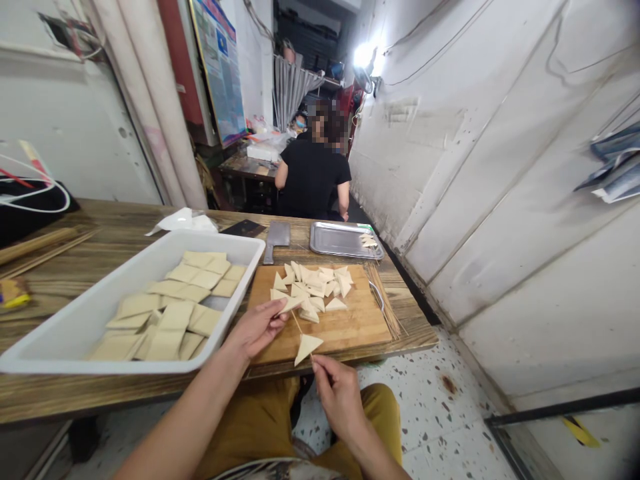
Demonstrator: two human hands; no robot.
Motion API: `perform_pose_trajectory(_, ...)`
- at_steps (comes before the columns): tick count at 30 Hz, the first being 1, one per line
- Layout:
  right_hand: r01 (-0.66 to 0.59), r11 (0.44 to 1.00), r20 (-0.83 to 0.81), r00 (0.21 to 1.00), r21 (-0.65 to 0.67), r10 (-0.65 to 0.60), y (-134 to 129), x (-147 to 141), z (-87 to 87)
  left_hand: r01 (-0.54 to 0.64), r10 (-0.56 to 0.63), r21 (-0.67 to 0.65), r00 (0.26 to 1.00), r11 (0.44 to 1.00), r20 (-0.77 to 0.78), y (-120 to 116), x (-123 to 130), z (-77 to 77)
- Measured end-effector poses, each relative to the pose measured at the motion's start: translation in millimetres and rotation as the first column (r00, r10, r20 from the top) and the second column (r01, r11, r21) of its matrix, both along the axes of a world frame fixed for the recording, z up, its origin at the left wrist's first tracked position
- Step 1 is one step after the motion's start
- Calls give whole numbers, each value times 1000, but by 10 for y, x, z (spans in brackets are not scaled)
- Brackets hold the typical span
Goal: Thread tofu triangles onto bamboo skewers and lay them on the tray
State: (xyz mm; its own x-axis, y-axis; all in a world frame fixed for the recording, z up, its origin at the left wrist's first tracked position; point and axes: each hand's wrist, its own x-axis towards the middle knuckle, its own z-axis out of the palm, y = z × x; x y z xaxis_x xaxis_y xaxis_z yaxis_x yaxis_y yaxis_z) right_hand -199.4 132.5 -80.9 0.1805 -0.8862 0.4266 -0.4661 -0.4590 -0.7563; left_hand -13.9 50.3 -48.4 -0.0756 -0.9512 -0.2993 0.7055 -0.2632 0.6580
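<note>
Between finger and thumb, my left hand [260,328] pinches a pale tofu triangle [291,303] over the left part of a wooden cutting board [350,329]. My right hand [340,390] grips the lower end of a thin bamboo skewer [297,323] just past the board's front edge. Another tofu triangle [307,347] is threaded on that skewer, close to my right fingertips. The skewer's upper end meets the piece in my left hand; whether it has gone in I cannot tell. Several loose tofu triangles [315,287] lie heaped on the board.
A white tub [250,257] of tofu sheets [173,323] stands left of the board. Behind the board are a cleaver [278,235] and a metal tray [333,240] bearing a few filled skewers [369,240]. Loose skewers [385,300] lie along the right. A person [315,173] sits beyond the table.
</note>
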Motion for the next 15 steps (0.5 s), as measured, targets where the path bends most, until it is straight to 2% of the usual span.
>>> perform_pose_trajectory(15,-4,1000,-12,1000,-17,3,18,-13,39,34,-32,-33,998,999,48,28,-50,-36)
